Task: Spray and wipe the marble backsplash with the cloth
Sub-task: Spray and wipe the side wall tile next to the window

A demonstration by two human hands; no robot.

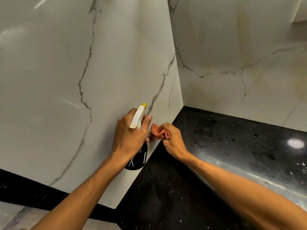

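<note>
My left hand (130, 135) grips a spray bottle (137, 161) with a black body, a white trigger head and a yellow nozzle tip, pointed at the white marble backsplash (49, 80) with grey veins. My right hand (172, 138) is closed on a crumpled orange-pink cloth (157, 131), held against the lower part of the marble panel near its corner edge. The two hands are nearly touching. Part of the bottle is hidden behind my left hand.
A black speckled countertop (216, 146) runs along the right, wet and glossy with droplets and a light reflection. A second marble wall (240, 55) behind it shows yellowish streaks. A black strip and grey floor sit at the lower left.
</note>
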